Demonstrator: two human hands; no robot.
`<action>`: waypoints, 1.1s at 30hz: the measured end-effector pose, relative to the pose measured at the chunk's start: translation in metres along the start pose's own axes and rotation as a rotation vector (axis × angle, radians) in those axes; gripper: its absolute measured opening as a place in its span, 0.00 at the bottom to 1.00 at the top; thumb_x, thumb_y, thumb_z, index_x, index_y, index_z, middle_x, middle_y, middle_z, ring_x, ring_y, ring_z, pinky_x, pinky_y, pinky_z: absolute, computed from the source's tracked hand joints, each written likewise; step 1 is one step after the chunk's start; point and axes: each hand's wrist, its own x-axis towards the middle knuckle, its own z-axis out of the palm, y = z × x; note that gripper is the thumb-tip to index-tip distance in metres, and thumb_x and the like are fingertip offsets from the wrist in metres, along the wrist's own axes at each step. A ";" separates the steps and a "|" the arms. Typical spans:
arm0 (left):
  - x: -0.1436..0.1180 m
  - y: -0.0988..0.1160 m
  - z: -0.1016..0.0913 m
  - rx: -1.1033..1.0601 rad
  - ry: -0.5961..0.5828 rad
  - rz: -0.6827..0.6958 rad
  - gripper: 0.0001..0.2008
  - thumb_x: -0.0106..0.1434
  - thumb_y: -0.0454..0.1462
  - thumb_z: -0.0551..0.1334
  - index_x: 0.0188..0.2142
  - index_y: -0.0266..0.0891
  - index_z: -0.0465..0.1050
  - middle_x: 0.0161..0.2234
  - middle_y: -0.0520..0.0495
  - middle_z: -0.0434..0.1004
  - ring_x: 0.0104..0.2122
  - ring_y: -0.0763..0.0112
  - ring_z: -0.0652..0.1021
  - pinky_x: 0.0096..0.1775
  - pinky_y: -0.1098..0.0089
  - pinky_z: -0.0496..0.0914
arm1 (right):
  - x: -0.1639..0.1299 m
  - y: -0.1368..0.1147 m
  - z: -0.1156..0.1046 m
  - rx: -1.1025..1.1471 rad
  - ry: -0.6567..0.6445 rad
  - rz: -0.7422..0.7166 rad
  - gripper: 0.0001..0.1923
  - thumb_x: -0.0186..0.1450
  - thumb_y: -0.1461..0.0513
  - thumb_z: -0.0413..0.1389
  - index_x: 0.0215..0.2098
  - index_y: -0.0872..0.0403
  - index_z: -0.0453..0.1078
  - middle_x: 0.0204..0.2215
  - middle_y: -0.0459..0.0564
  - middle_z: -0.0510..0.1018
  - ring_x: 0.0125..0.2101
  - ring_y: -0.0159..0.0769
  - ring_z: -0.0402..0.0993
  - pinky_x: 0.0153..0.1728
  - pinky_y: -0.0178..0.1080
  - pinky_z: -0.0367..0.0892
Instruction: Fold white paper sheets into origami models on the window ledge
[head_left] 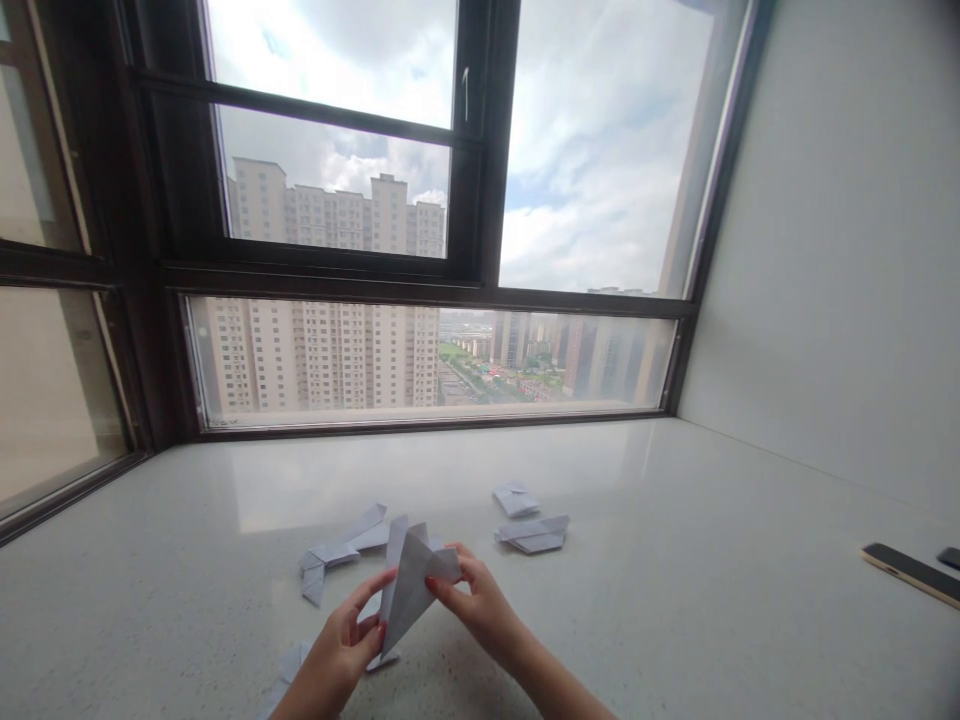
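two folded papers (516, 499) (534, 537) beyond right grip (476, 598)

Folded paper (411, 582) plain pale grey; sill (712, 600) white, finely speckled; window frame (496, 150) dark brown.

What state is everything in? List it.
Pointed white folded paper: raised, flaps spread
Left hand: gripping it
Right hand: gripping it
Square white paper: folded, flat
Elongated white paper: folded, flat
Angular white papers: folded, lying
Dark-framed window sash: looks shut
Flat black strip: lying
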 end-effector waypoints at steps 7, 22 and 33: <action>-0.006 0.002 0.010 -0.102 -0.024 0.013 0.35 0.39 0.47 0.67 0.48 0.43 0.63 0.47 0.44 0.67 0.39 0.59 0.72 0.43 0.63 0.64 | 0.002 0.002 -0.002 -0.036 0.048 0.011 0.13 0.56 0.54 0.53 0.28 0.56 0.70 0.31 0.50 0.70 0.32 0.36 0.66 0.31 0.35 0.60; -0.012 0.014 0.017 -0.051 -0.040 -0.039 0.36 0.38 0.49 0.67 0.48 0.40 0.64 0.45 0.42 0.69 0.37 0.59 0.73 0.42 0.64 0.65 | 0.004 0.006 -0.002 -0.023 0.040 0.053 0.16 0.55 0.51 0.53 0.29 0.56 0.71 0.33 0.50 0.71 0.32 0.35 0.67 0.29 0.33 0.60; -0.012 0.023 0.022 0.092 -0.004 -0.079 0.30 0.45 0.47 0.65 0.47 0.38 0.64 0.33 0.48 0.75 0.30 0.66 0.74 0.35 0.70 0.66 | 0.004 0.006 -0.001 -0.075 0.034 0.032 0.14 0.55 0.53 0.53 0.29 0.55 0.72 0.29 0.48 0.71 0.30 0.33 0.67 0.25 0.32 0.60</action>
